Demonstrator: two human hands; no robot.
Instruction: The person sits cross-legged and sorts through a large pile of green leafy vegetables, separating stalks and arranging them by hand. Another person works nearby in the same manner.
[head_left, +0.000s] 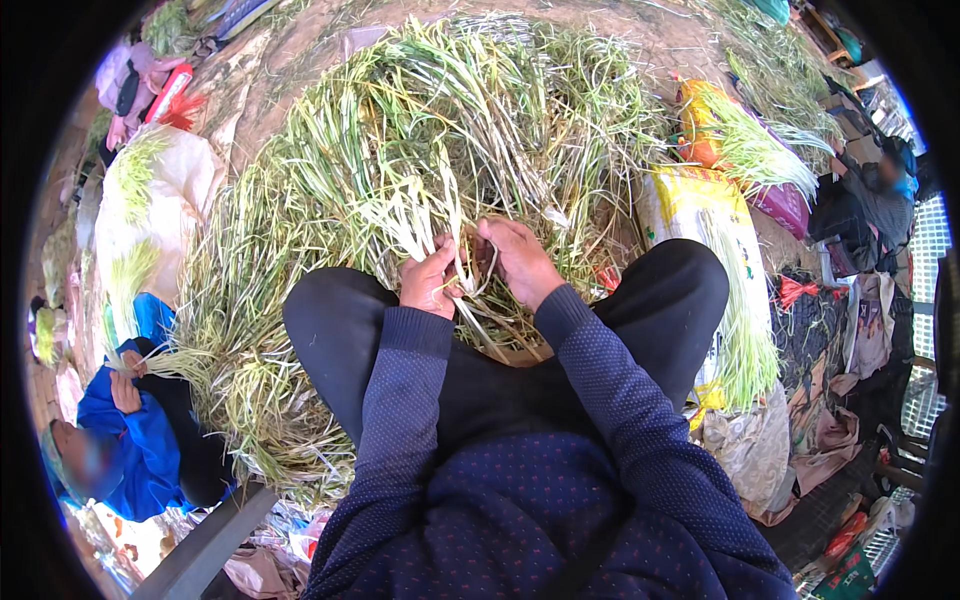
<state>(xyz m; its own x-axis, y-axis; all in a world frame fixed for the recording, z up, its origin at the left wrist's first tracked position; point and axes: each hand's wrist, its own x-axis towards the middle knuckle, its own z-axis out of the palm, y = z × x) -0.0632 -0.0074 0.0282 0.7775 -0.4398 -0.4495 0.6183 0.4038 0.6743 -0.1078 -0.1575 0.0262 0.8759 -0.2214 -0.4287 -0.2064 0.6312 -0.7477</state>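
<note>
My left hand (431, 281) grips a small bunch of pale leafy stalks (409, 225), possibly garlic chives, whose whitish parts fan out above the thumb. Close on its right, my right hand (521, 259) has thumb and forefinger pinched at a thin strand by a pale stalk (469, 281); the fingertips are partly hidden. Both hands are held over my lap, between my bent knees. In front of them spreads a large heap of tangled green and straw-coloured stalks (360, 150).
Beside my right knee, trimmed pale stalks (742, 322) lie on a yellow-and-white woven sack (675, 199). More stalks (757, 142) rest on another sack beyond. A person in blue (142, 442) sits at left, another person (874, 195) at right. A grey beam (206, 544) stands lower left.
</note>
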